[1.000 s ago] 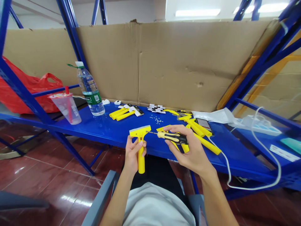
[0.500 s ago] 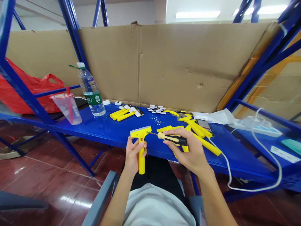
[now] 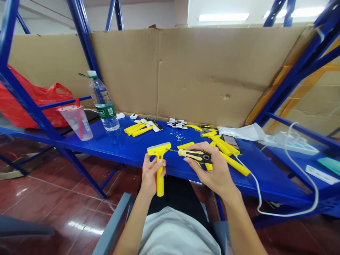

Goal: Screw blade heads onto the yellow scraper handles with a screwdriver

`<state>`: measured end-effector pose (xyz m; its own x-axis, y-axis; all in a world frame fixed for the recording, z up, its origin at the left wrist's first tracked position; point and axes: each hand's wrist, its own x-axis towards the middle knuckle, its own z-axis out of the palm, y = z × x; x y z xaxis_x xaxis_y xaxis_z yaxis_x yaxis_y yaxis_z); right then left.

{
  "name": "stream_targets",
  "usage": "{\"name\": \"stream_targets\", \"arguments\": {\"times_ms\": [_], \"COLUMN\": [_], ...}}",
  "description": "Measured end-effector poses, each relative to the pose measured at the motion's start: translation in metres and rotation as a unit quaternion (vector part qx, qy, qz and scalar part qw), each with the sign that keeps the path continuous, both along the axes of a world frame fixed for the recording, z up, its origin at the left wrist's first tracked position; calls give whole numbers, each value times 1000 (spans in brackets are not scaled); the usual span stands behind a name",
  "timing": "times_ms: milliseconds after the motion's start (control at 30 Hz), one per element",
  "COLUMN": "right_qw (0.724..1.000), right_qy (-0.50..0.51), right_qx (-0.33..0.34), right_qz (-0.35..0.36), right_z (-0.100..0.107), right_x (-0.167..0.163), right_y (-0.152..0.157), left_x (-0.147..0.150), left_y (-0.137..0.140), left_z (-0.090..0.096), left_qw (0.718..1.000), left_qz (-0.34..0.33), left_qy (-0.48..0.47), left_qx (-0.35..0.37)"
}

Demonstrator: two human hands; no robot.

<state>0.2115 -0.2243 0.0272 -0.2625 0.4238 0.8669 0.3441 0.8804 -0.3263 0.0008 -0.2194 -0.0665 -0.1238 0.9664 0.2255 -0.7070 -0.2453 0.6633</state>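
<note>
My left hand (image 3: 152, 174) is closed round the handle of a yellow scraper (image 3: 160, 184), held upright with its wide blade head at the top. In my right hand (image 3: 216, 173) is a screwdriver (image 3: 195, 155) with a cream and black handle. Its shaft points left, and the tip meets the right side of the scraper head; whether it sits in a screw there is too small to see. Behind my right hand, more yellow scraper parts (image 3: 233, 163) lie on the blue table (image 3: 127, 150), partly covered by the hand.
Small white pieces (image 3: 177, 135) lie scattered mid-table, near stacked white and black pieces (image 3: 176, 123). Yellow scrapers (image 3: 142, 130) rest at left, by a water bottle (image 3: 106, 106) and a plastic cup (image 3: 77, 122). A white cable (image 3: 289, 214) loops off the right side. Cardboard (image 3: 199, 71) stands behind.
The screwdriver handle has turned in my right hand, its dark end now facing differently, with the fingers slightly shifted. My left hand and the scraper stay in place.
</note>
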Motion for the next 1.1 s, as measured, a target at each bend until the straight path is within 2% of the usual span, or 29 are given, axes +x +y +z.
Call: {"name": "stream_targets", "arguments": {"times_ms": [100,300,467,633,800,1000,1100], "right_qw": [999,1000,999,1000,999,1000,999], "right_qy": [3,8,-4,5,4,15,13], "right_qx": [-34,7,-36,-1,-43,5,-21], "right_qz": [21,0,35,11,32,17,29], "right_z": [0,-1,1,-2,-1,-3,-1], "right_x": [0,-1,1,0,0,-1,-1], "right_y": [0,2,0,2,1,6,4], "left_x": [0,0,0,0,0,0,0], "left_y": [0,0,1,1,0,0,0], "left_z": [0,0,0,0,0,1,2], "left_qw": [1000,1000,1000,1000,1000,1000,1000], "left_qz": [4,3,5,5,7,3,11], "left_qy": [-2,-2,-5,-5,-8,-6,-5], "left_qx": [-2,1,-5,-5,-5,-4,-3]}}
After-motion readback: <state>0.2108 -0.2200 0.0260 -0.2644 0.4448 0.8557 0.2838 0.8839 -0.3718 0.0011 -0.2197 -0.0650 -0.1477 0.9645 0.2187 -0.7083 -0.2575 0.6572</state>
